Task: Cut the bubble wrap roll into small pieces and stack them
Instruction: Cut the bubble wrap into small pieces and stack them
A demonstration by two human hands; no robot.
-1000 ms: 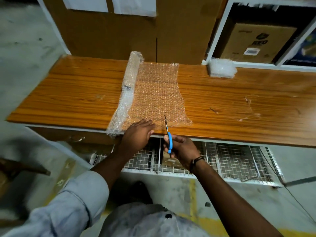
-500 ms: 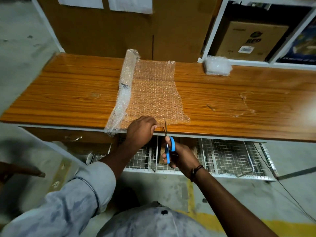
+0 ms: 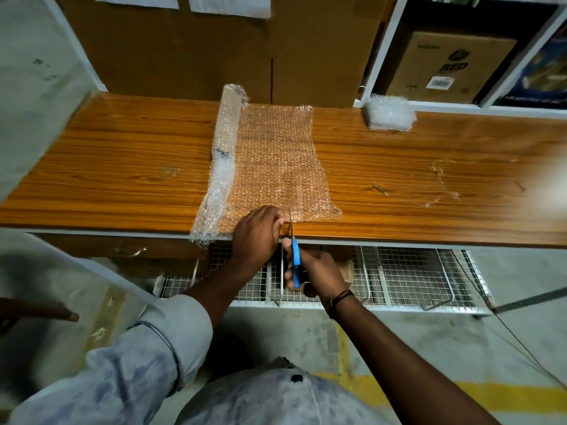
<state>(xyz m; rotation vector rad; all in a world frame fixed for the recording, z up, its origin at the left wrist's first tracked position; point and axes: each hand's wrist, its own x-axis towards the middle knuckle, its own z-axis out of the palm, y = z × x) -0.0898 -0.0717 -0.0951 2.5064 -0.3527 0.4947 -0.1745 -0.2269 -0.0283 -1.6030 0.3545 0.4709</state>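
A bubble wrap roll (image 3: 222,167) lies across the wooden table (image 3: 122,167), with a sheet of bubble wrap (image 3: 276,161) unrolled to its right. My left hand (image 3: 256,236) holds down the sheet's near edge at the table front, fingers curled on it. My right hand (image 3: 316,273) grips blue-handled scissors (image 3: 294,250) just below the table edge. Their blades point up at the sheet's near edge, right beside my left fingers. A stack of cut bubble wrap pieces (image 3: 389,113) sits at the back right of the table.
Large cardboard boxes (image 3: 214,50) stand behind the table. A white shelf (image 3: 380,56) at the right holds another box. Wire mesh racks (image 3: 399,274) lie on the floor under the table front. Bits of tape residue mark the table's right part.
My right hand pulled the scissors back toward me below the table edge and brought the blades up to the sheet's near edge again. My left hand stayed on the sheet.
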